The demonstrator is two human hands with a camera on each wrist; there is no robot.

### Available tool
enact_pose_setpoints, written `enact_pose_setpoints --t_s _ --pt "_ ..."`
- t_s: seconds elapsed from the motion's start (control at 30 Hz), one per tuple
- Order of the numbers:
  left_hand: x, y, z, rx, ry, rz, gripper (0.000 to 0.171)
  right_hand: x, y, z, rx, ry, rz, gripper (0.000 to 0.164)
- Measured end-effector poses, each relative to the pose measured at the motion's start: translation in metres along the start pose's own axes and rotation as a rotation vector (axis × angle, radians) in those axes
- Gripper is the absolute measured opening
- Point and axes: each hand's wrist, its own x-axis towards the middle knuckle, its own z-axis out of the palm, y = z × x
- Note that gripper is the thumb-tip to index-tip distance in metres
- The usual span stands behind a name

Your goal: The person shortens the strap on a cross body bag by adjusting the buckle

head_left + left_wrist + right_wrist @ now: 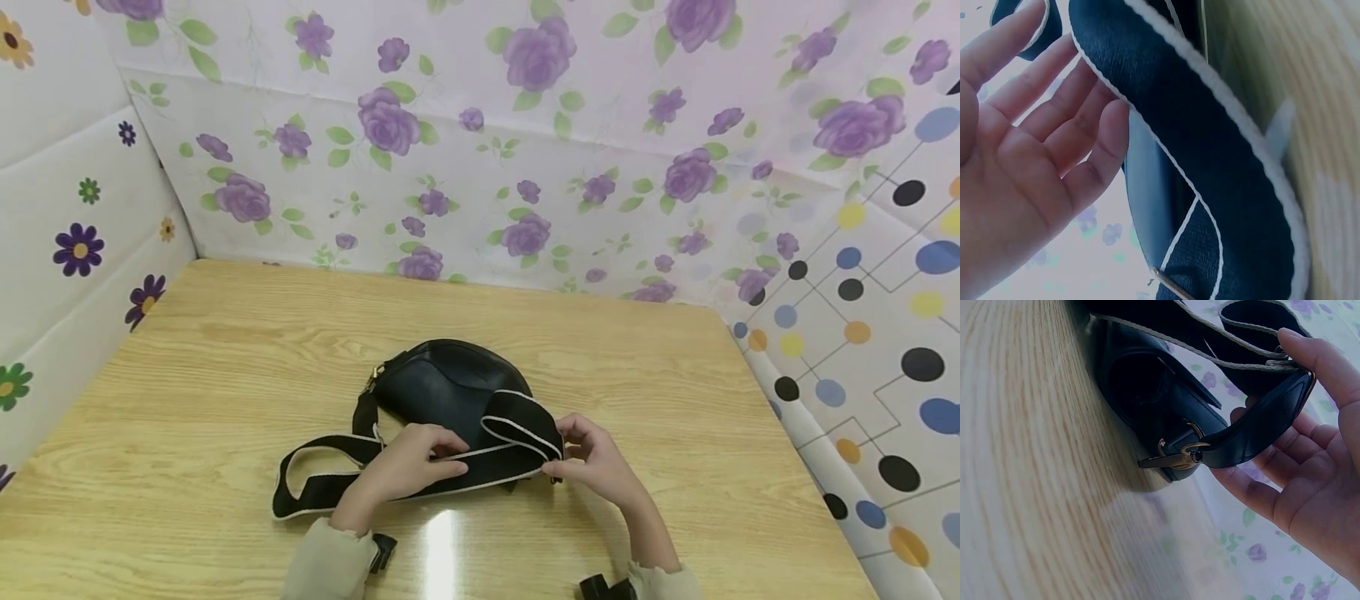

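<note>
A black leather shoulder bag [442, 383] lies on the wooden table, its wide black strap [318, 492] with white edging folded and looped in front of it. My left hand [405, 462] is at the middle of the strap, thumb and fingers apart. In the left wrist view its loosely bent fingers [1107, 134] touch or nearly touch the strap's white edge. At the bag's right end, my right hand [596, 458] holds the strap's leather end piece [1260, 428] between thumb and fingers. A gold-coloured clasp [1179, 461] joins that piece to the bag.
The wooden table [225, 358] extends around the bag on all sides. A floral sheet [465, 167] hangs behind it, a flower-patterned sheet [67, 317] stands at left, and a dotted sheet [862, 400] at right.
</note>
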Motion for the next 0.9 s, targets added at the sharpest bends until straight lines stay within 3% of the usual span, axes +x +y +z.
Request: enact_pose_setpoints --t_s 0.43,0.9 --pt "0.004 0.004 0.01 -0.065 -0.017 0.0 0.023 0.001 0.002 0.001 -0.003 -0.002 -0.001 0.031" --pt "0.006 0.007 0.015 -0.051 0.031 0.011 0.017 0.001 0.002 0.001 0.029 0.01 0.012 0.03"
